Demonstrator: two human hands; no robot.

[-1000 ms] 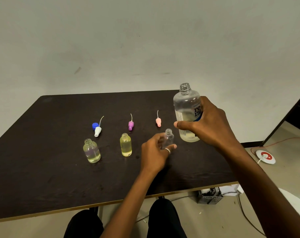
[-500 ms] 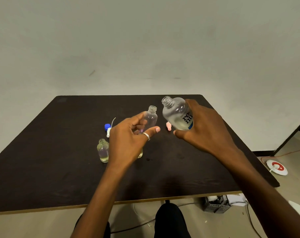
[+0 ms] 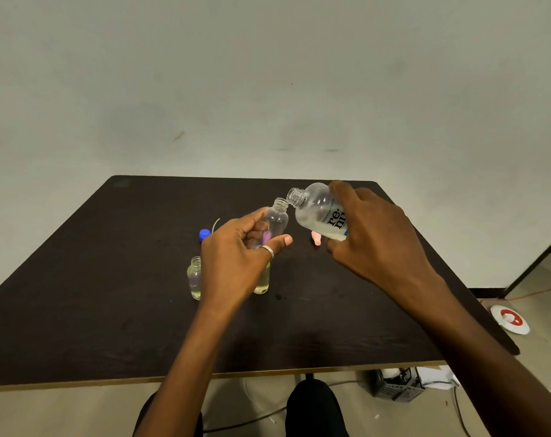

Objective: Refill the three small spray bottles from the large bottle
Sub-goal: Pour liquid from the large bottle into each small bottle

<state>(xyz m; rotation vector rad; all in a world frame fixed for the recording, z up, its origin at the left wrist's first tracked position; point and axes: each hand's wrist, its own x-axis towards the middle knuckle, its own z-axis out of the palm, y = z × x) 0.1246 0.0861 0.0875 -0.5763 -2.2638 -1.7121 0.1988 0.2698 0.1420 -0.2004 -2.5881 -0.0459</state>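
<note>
My left hand [image 3: 236, 263] holds a small clear spray bottle [image 3: 275, 220] up above the table, uncapped and leaning right. My right hand [image 3: 378, 238] grips the large clear bottle [image 3: 319, 214], tilted left so its open mouth meets the small bottle's mouth. A little pale liquid lies low in the large bottle. Two other small bottles stand open on the table with yellowish liquid: one [image 3: 194, 278] left of my left wrist, the other [image 3: 263, 280] mostly hidden behind my left hand.
On the dark table [image 3: 110, 294] lie a blue cap [image 3: 204, 234] with a white tube and a pink spray top [image 3: 316, 238]; a purple top shows through the held bottle. On the floor at right are a red-and-white disc [image 3: 509, 318] and a grey box [image 3: 397, 384].
Both hands rose from the table: my left hand lifted the small empty bottle, and my right hand tipped the large bottle leftward until the two mouths met.
</note>
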